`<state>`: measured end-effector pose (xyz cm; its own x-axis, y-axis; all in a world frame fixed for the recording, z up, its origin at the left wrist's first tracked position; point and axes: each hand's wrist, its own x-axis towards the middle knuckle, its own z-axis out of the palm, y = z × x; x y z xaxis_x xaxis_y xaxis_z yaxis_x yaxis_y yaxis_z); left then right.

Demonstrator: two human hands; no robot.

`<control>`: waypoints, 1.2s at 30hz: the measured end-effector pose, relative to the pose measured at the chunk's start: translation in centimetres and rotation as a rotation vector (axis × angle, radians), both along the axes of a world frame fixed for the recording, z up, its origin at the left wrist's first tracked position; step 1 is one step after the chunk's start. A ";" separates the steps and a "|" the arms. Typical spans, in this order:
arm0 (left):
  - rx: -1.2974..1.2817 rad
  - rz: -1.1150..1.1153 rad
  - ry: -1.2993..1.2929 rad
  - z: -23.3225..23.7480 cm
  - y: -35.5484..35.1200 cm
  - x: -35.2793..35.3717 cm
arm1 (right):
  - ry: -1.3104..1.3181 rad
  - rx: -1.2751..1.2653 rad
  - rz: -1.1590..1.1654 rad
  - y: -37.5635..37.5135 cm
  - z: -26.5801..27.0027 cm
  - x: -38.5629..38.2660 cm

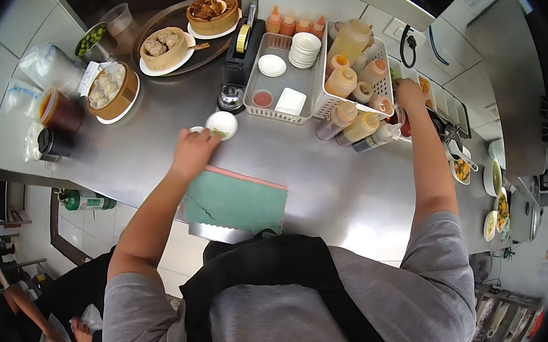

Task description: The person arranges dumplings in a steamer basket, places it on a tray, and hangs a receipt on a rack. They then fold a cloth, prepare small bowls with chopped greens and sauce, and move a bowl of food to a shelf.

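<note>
Dish (223,124) on counter (328,185), green dab inside, left hand (193,151) gripping rim. Right hand (410,95) beside bottle basket (379,47); open or closed, cannot tell.

Dish (223,124): small, white, round, upright on the counter (328,185), green dab inside, touching my left hand (193,149). Bottles (359,126): yellow-orange sauce, tipped over against the basket (322,106), near my right hand (410,95).

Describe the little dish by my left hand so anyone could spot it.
On the steel counter, look above the green cloth. The white dish by the left hand, unlike the saucers in the basket, stands on bare steel with something green inside.
</note>
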<state>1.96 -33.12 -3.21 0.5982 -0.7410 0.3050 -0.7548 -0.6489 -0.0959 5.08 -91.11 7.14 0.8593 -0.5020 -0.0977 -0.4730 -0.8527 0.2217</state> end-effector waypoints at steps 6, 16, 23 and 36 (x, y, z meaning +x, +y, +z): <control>0.057 0.430 0.045 -1.7 1.0 2.2 | -0.220 0.061 0.023 1.8 3.5 -4.1; -0.223 0.518 0.065 0.7 0.5 0.0 | -0.252 0.422 0.315 17.4 8.3 -4.8; -0.656 0.579 0.326 -1.6 9.2 -1.6 | -0.185 0.284 0.211 17.5 5.8 -1.6; -0.543 0.431 0.401 -2.8 9.8 -2.5 | -1.612 1.039 0.721 27.4 15.9 -16.8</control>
<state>-0.56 -23.32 -6.05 0.9385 -0.2293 0.2581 -0.3372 -0.7695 0.5423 -11.70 -63.73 23.08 0.4193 -0.3719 0.8282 0.7061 -0.4398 -0.5550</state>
